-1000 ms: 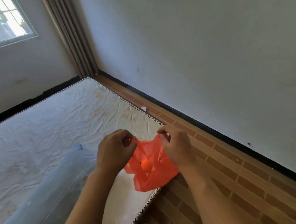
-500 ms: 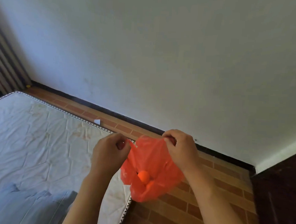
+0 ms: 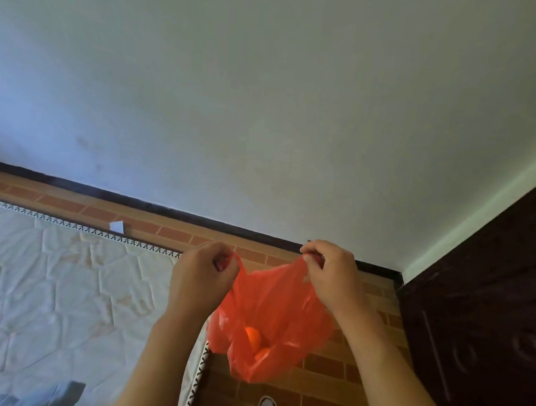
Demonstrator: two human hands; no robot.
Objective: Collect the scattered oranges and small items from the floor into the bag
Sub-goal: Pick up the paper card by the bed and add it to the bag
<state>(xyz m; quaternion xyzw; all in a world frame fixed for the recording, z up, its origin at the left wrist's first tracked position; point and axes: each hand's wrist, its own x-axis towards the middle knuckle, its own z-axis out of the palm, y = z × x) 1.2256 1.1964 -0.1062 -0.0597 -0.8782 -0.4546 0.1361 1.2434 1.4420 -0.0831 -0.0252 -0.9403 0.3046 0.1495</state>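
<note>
Quilted mattress [image 3: 54, 284], paper scrap [image 3: 117, 226], dark door [image 3: 488, 307]

You get soft, even daylight; its source is out of frame. The wall [image 3: 266, 94] reads bright grey-white with a bluish cast toward its left side and a faint green tint near the right corner. The dark cabinet [image 3: 488, 307] on the right is underexposed, panel detail barely legible. The orange bag [image 3: 270, 321] glows translucent, light passing through so the two oranges [image 3: 253, 338] inside show as brighter spots. Wide-angle bending tilts the baseboard [image 3: 167, 211]. The whole frame is slightly soft, with compression smearing on the mattress [image 3: 54, 284]. No hard shadows, no glare.
</note>
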